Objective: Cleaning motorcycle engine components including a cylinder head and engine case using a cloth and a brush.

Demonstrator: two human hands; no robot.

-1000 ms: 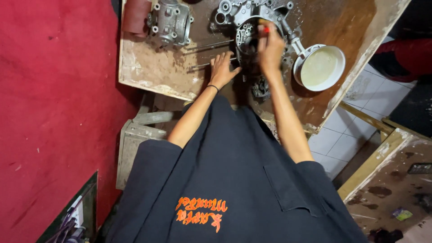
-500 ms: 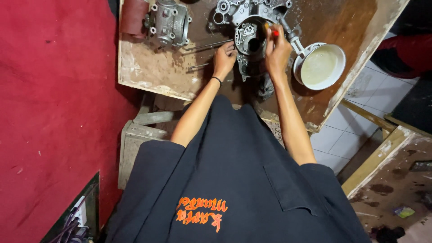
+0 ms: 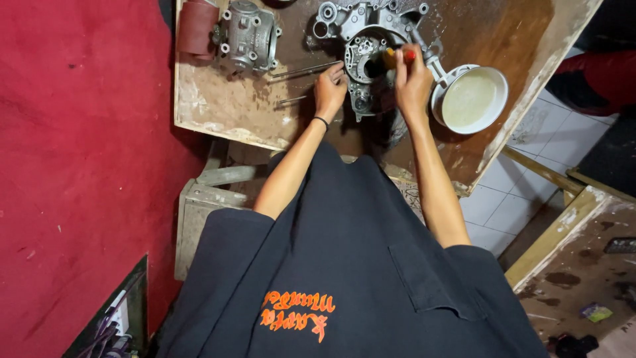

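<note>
A grey metal engine case (image 3: 368, 33) lies on a stained wooden workbench (image 3: 225, 106). My right hand (image 3: 412, 81) grips a tool with a red and orange handle (image 3: 397, 57), its tip set into the round opening of the case. My left hand (image 3: 329, 89) rests on the case's left edge, a black band on its wrist. Which fingers press the metal I cannot tell.
A grey cylinder block (image 3: 248, 33) and a dark red roll (image 3: 197, 26) sit at the bench's back left. A white bowl of pale liquid (image 3: 470, 98) stands right of the case. Thin metal rods (image 3: 305, 70) lie by my left hand. Red wall on the left, tiled floor on the right.
My left hand has moved right, from the bench onto the case's edge. My right hand has stayed at the case's opening with the tool.
</note>
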